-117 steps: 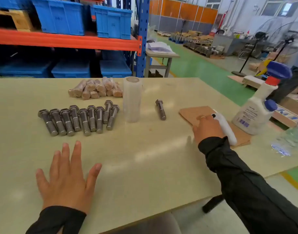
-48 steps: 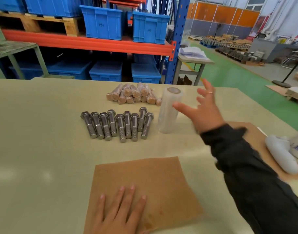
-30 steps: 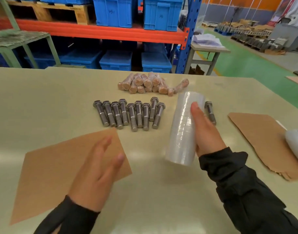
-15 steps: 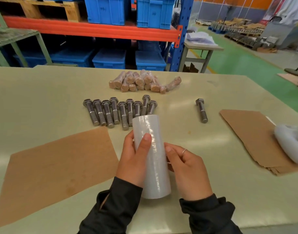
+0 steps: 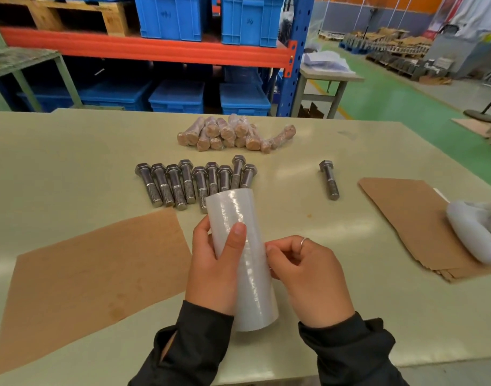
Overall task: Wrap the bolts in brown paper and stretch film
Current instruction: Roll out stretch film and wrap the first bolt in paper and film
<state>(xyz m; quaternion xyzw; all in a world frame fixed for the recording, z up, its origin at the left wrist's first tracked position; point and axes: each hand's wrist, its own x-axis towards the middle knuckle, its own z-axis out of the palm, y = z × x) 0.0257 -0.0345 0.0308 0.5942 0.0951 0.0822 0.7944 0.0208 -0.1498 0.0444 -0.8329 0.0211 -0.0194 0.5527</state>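
Note:
My left hand grips a clear roll of stretch film held above the table's near middle, thumb across its front. My right hand has its fingers curled against the roll's right side, fingertips picking at the film surface. A single sheet of brown paper lies flat to the left. Behind the roll is a row of several bare steel bolts. One lone bolt lies to the right. A pile of wrapped bolts sits farther back.
A stack of brown paper sheets lies at the right with a white spray bottle on it. The beige table ends close to me. Behind it stands shelving with blue bins.
Both hands stay on the roll, which I took from the table a second ago. My right hand's fingers have curled in from flat against the roll to picking at its side.

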